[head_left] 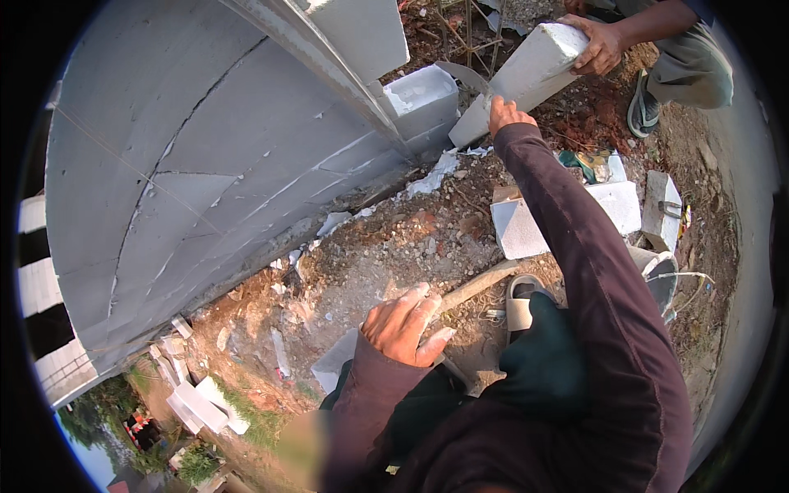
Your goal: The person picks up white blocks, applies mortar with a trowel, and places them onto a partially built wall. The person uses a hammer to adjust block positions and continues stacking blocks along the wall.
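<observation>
My right hand (509,113) reaches far forward, its fingers closed on a tool with a curved grey blade (464,76); the handle is hidden in my grip. Right beside that hand, a long pale block (526,78) stands tilted, and another person's hand (602,45) holds its upper end. A shorter white-topped block (423,94) sits against the grey wall (222,156), left of the blade. My left hand (404,324) hovers low in front of me, dusty, thumb apart and nothing in it. Behind its fingers lies a wooden stick (477,287).
White blocks (522,230) lie on the right, near a bucket (657,275). The other person's sandalled foot (643,107) is at the upper right. Rubble and mortar scraps (431,177) line the wall's foot. More blocks (201,407) lie at the lower left.
</observation>
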